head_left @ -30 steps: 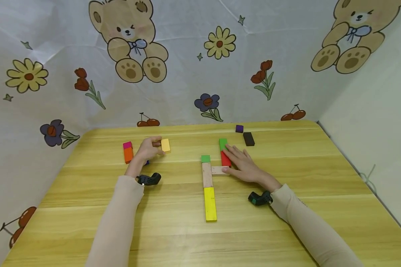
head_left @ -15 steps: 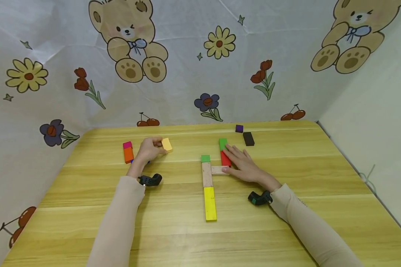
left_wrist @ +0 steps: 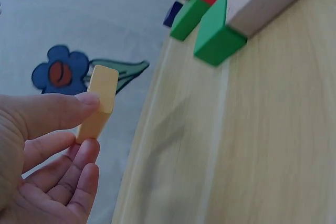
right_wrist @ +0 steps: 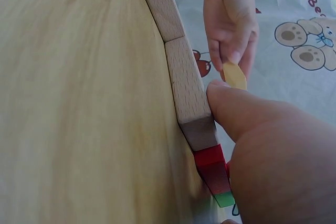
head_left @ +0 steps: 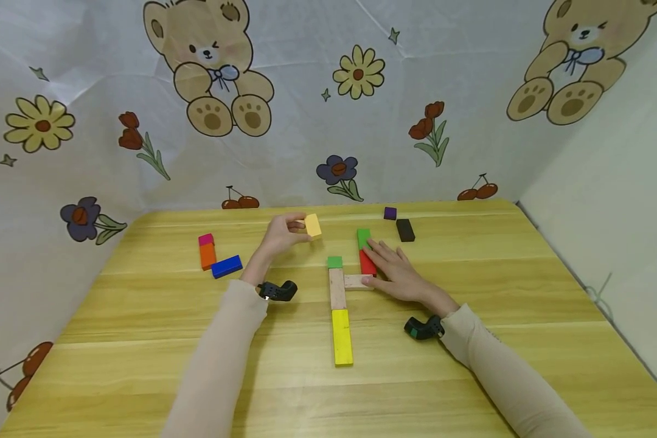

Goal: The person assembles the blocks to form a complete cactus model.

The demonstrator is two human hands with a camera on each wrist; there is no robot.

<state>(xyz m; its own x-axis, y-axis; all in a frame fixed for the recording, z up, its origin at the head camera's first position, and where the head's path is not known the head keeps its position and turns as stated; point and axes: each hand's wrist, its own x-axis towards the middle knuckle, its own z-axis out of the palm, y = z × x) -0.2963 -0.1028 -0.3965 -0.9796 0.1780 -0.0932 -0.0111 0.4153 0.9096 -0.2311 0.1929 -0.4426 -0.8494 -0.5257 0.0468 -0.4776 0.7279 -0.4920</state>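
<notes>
My left hand (head_left: 281, 236) pinches a pale yellow block (head_left: 313, 227) between thumb and fingers, held above the table's far part. The left wrist view shows the thumb on one face of this block (left_wrist: 103, 87). My right hand (head_left: 396, 272) lies with fingers extended along a red block (head_left: 366, 263) and a green block (head_left: 364, 237). Its thumb touches the end of a short crosswise plain wood block (head_left: 356, 281). That piece meets a lengthwise wood block (head_left: 337, 289), which has a small green block (head_left: 335, 262) at its far end and a long yellow block (head_left: 342, 338) at its near end.
At the left lie a pink block (head_left: 205, 239), an orange block (head_left: 207, 257) and a blue block (head_left: 227, 266). A purple cube (head_left: 390, 213) and a black block (head_left: 406, 230) sit at the back right. A printed cloth (head_left: 295, 109) hangs behind the table (head_left: 285, 389).
My left hand has lifted the pale yellow block and carried it right, toward the middle. The blue block has come into full sight. My right hand stays in place.
</notes>
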